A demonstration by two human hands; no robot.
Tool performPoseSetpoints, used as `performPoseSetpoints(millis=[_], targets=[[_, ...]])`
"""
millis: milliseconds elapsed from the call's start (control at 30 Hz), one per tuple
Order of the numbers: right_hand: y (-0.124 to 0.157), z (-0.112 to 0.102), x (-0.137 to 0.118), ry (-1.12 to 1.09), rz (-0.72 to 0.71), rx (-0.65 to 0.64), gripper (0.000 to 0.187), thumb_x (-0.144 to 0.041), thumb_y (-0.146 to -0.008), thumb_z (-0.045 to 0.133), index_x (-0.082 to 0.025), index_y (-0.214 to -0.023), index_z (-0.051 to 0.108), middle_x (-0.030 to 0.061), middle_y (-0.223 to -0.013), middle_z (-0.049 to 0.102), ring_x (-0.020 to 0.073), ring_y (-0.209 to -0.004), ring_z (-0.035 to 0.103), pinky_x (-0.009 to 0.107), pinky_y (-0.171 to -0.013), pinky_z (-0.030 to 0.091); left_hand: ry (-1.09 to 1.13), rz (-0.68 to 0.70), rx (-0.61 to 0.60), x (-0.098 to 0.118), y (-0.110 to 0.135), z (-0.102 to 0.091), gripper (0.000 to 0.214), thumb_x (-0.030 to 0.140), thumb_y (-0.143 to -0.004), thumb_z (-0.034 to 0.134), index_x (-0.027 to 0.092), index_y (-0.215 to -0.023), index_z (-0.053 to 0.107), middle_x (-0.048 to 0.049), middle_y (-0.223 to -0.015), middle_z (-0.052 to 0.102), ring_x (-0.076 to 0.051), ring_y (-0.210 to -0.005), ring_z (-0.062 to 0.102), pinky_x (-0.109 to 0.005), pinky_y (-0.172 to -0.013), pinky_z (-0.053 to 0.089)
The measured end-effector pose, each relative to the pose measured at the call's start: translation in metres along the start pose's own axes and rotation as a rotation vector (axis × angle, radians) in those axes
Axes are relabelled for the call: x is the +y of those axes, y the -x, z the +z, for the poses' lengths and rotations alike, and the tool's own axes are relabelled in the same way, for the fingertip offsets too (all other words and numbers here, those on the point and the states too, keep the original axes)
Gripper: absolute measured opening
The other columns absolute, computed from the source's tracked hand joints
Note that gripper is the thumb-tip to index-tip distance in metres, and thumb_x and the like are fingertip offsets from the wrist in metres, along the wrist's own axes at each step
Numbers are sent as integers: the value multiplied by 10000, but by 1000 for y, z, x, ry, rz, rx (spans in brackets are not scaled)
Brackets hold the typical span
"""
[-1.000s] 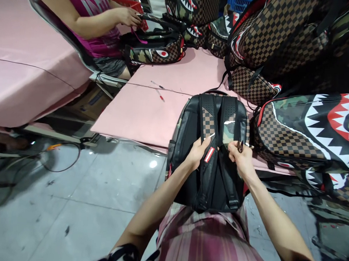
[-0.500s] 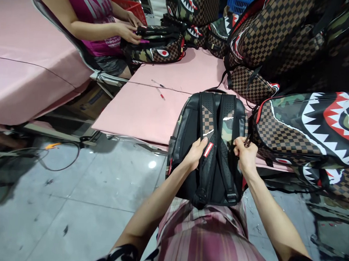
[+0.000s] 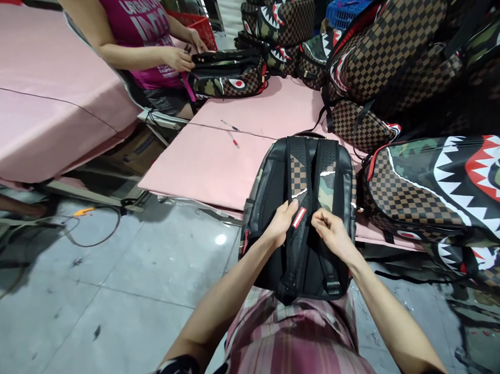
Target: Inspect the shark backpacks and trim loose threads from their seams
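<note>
A black backpack [image 3: 269, 182] with checkered and camouflage patches stands against the table's front edge, its back panel and straps facing me. My left hand [image 3: 280, 224] is closed on the left shoulder strap [image 3: 298, 178], its thumb lying beside a small red label [image 3: 299, 217]. Over the right shoulder strap [image 3: 327, 186] is my right hand [image 3: 334, 233], its fingers curled in a pinch. Whatever may be between those fingertips is too small to make out.
Pink cloth covers the table [image 3: 191, 172], where two pens [image 3: 233, 139] lie. A shark-mouth backpack [image 3: 419, 186] stands close on the right, with more checkered bags [image 3: 389, 54] piled behind. Across the table a person [image 3: 136, 33] handles another backpack [image 3: 235, 84].
My right hand has moved left from the backpack's right edge to over the right strap. My left hand keeps its hold. The person's hands have shifted on their bag.
</note>
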State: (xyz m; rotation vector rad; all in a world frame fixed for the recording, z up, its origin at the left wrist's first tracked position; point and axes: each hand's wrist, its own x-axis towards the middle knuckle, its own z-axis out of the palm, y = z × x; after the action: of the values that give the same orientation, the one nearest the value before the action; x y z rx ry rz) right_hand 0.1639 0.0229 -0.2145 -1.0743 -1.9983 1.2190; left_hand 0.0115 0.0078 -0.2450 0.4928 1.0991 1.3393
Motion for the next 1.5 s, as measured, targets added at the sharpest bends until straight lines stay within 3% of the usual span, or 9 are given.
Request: performPoseSetpoints(millis=[100, 167, 333, 400, 533, 767, 1133, 1433, 1500], targets=[[17, -12, -7, -312, 65, -427, 277, -364, -859, 496, -172, -658, 509, -41, -524, 475, 87, -473, 422, 231, -519, 360, 25, -38, -18, 1, -4, 2, 438, 495, -683, 697, 142, -933, 628, -38, -826, 679, -165, -804, 622, -281, -788, 464], [21, -23, -6, -392, 95, -455, 322, -404, -844, 515, -164, -630, 529, -38, -487, 476, 82, -435, 409, 232, -486, 348, 32, -38, -8, 3, -4, 3, 436, 490, -686, 697, 136, -929, 624, -46, -837, 681, -166, -805, 626, -283, -785, 468], [24, -58, 21, -171, 208, 540, 315, -384, -728, 635, -174, -962, 613, 3, -742, 604, 77, -464, 417, 222, -444, 330, -100, -236, -201, 7, 35, -11, 375, 435, -707, 695, 135, -905, 586, -45, -732, 661, -164, -628, 632, -291, -615, 485], [34, -67, 34, 33, 248, 695, 290, -371, -726, 624, -169, -933, 640, 24, -771, 637, 117, -564, 513, 252, -546, 412, -180, -384, -330, 7, 62, -24, 387, 383, -702, 712, 138, -963, 563, -63, -749, 668, -183, -628, 646, -289, -573, 479], [61, -54, 44, 173, 369, 354, 303, -411, -812, 518, -170, -701, 663, 44, -672, 671, 188, -681, 621, 308, -690, 456, -236, -377, -252, 3, 103, -50, 457, 316, -688, 738, 142, -1058, 535, -93, -863, 686, -201, -762, 670, -299, -684, 495], [64, -22, 32, 472, 479, 58, 365, -393, -814, 568, -191, -1112, 630, 68, -932, 721, 247, -862, 664, 332, -719, 472, -259, -353, -112, -11, 112, -59, 419, 337, -692, 727, 149, -1017, 543, -97, -898, 689, -194, -719, 676, -286, -631, 505], [77, -8, 26, 780, 381, 82, 443, -447, -815, 575, -232, -1202, 540, 88, -934, 712, 273, -805, 664, 325, -626, 431, -214, -350, -94, -22, 114, -57, 418, 346, -673, 739, 147, -984, 542, -95, -911, 687, -188, -718, 677, -261, -593, 502], [50, -19, 26, 375, 453, 137, 362, -385, -768, 609, -196, -1077, 617, 36, -829, 688, 207, -786, 623, 303, -677, 419, -447, -234, -67, -23, 115, -46, 378, 418, -725, 657, 158, -947, 495, -99, -932, 666, -202, -711, 670, -310, -611, 526], [41, -19, 29, 242, 458, 166, 315, -372, -719, 637, -172, -964, 636, 15, -730, 646, 176, -691, 581, 281, -625, 392, -590, -50, 34, -23, 115, -42, 456, 410, -714, 664, 168, -1058, 490, -120, -1055, 637, -242, -859, 656, -360, -705, 528]])
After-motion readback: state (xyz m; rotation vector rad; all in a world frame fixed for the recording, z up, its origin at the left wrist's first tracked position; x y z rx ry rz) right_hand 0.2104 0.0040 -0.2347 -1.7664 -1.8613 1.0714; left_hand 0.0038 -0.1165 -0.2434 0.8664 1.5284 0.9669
